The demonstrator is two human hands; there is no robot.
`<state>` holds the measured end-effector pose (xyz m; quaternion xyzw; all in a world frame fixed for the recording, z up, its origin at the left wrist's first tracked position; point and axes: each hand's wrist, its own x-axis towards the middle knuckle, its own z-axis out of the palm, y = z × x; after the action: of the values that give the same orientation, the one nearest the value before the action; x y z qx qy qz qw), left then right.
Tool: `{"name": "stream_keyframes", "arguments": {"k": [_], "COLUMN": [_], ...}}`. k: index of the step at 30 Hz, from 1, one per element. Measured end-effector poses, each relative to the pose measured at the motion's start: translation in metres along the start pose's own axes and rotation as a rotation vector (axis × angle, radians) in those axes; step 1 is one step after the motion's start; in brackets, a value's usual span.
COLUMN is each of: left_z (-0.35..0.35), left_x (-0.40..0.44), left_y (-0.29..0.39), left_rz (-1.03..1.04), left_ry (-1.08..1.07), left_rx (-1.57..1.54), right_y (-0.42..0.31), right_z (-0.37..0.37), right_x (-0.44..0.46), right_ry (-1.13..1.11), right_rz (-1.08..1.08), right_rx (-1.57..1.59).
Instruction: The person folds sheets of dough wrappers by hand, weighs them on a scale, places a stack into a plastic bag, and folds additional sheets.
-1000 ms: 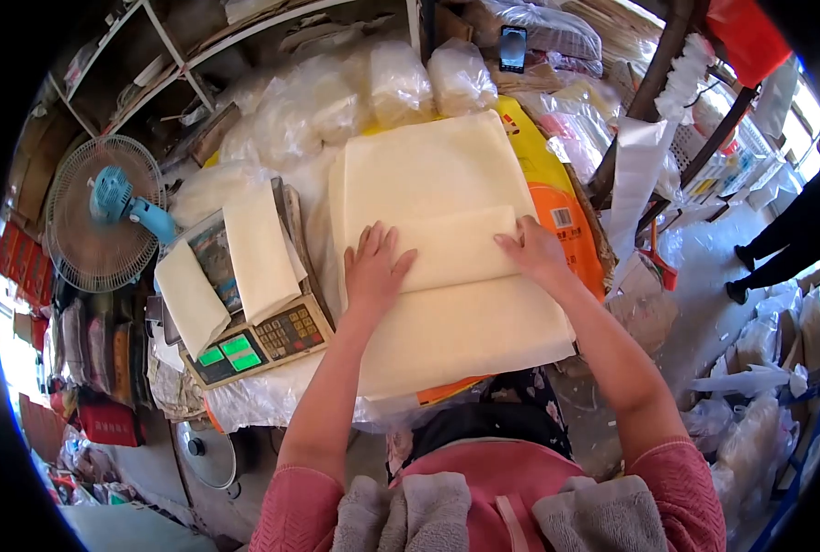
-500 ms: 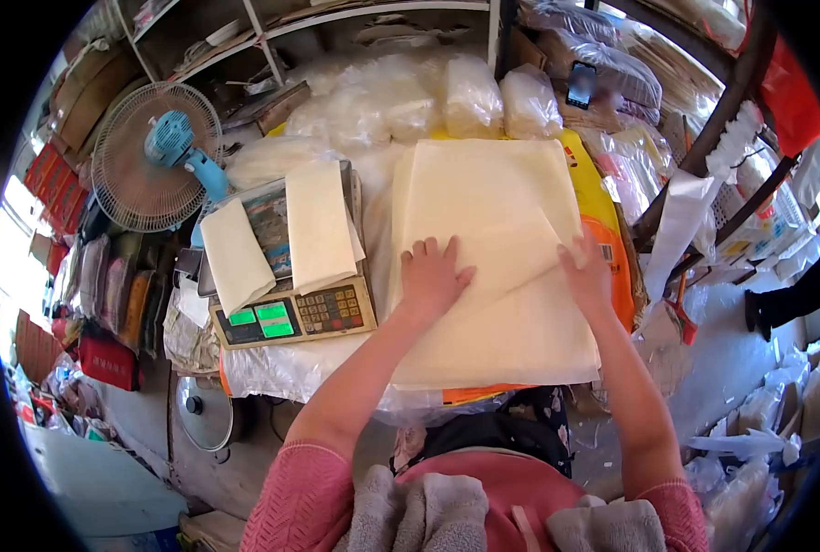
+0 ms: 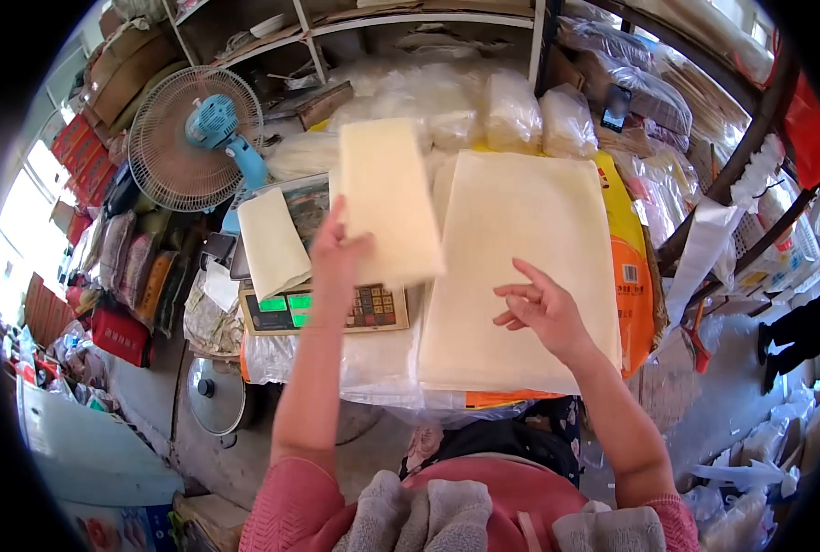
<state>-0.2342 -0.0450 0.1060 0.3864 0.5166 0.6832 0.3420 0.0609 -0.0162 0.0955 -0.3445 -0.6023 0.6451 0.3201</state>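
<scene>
A folded cream sheet (image 3: 387, 198) is lifted over the right part of the digital scale (image 3: 364, 311), slightly blurred, with my left hand (image 3: 338, 244) gripping its left edge. Another folded cream bundle (image 3: 274, 241) lies on the left of the scale. My right hand (image 3: 541, 308) hovers over a stack of large cream sheets (image 3: 520, 230); its fingers are apart and nothing is in them. The top sheet of the stack lies flat.
Behind the stack are clear plastic bags (image 3: 513, 110). A fan (image 3: 212, 124) stands at the left, and a phone (image 3: 616, 106) rests at the back right. Yellow and orange packaging (image 3: 633, 276) lies under the stack's right side. A person's legs (image 3: 796, 336) show at far right.
My left hand has left the stack and holds a folded bundle raised from the scale. My right hand has lifted off the sheets. The fold on the stack now lies flat.
</scene>
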Motion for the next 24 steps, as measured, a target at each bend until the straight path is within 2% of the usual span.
{"name": "stream_keyframes", "arguments": {"k": [1, 3, 5, 8, 11, 14, 15, 19, 24], "left_z": [-0.016, -0.061, -0.057, -0.067, -0.064, -0.049, -0.045, -0.039, -0.032], "left_x": [0.016, 0.05, 0.046, 0.051, 0.032, -0.014, -0.026, -0.031, -0.016], "left_y": [0.005, -0.027, -0.015, -0.026, -0.041, -0.028, -0.023, -0.039, -0.063], "left_rz": [0.007, -0.096, -0.228, -0.238, 0.018, 0.031, -0.107, -0.454, -0.341], "left_ry": [-0.014, 0.01, 0.017, -0.034, 0.295, 0.447, 0.451, 0.461, 0.412], "left_rx": [-0.007, 0.048, 0.203, 0.228, 0.894, 1.021, 0.982, 0.142, -0.372], "right_y": [0.009, 0.02, 0.024, 0.024, 0.019, 0.014, 0.013, 0.021, 0.042], "right_z": [-0.002, -0.006, -0.01, -0.019, -0.031, -0.041, -0.044, -0.047, -0.054], "right_x": [-0.002, -0.01, -0.017, -0.029, -0.041, -0.064, -0.07, -0.082, -0.091], "right_ry": [-0.012, -0.012, 0.006, 0.057, 0.089, 0.113, 0.12, 0.057, 0.004], "right_rz": [0.012, 0.055, 0.081, 0.091, 0.066, 0.049, 0.052, 0.059, 0.062], "right_rx": [-0.009, -0.015, -0.028, -0.045, -0.056, -0.073, -0.067, 0.011, 0.064]}}
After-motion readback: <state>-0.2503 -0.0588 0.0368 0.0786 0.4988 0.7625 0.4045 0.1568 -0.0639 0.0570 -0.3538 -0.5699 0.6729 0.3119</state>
